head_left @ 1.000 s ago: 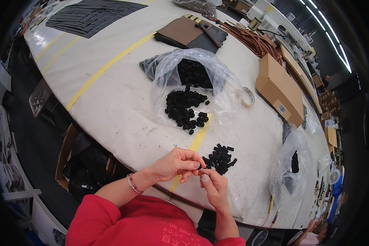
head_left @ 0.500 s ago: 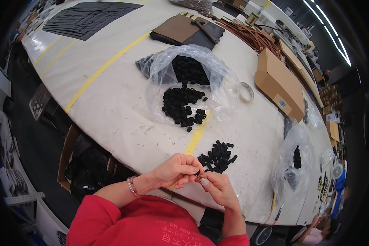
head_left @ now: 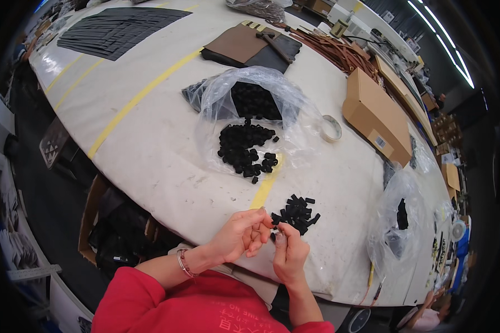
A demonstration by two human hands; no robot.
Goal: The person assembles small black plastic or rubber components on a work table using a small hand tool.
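Note:
My left hand [head_left: 246, 233] is raised over the near edge of the table, thumb and index finger pinched and the other fingers curled. Whatever is between its fingertips is too small to make out. Just to its right, my right hand [head_left: 290, 254] is closed, thumb pressed against the bent fingers; what it grips is hidden. Right behind the fingertips lies a small pile of short black tube-like pieces [head_left: 299, 212]. Farther off, a heap of small black loops [head_left: 241, 145] spills from the mouth of a clear plastic bag [head_left: 214, 105].
A roll of tape [head_left: 331, 128] and a cardboard box [head_left: 376, 116] are right of the bag. A hammer [head_left: 275, 47] rests on brown and black sheets [head_left: 236, 43]. Black strips [head_left: 119, 30] lie far left. Another clear bag [head_left: 391, 222] sits at right. Brown straps [head_left: 333, 50] lie behind.
My fingertips have drawn slightly apart, and both hands have turned more upright. The small black piece and thin dark tip seen between them earlier no longer show clearly.

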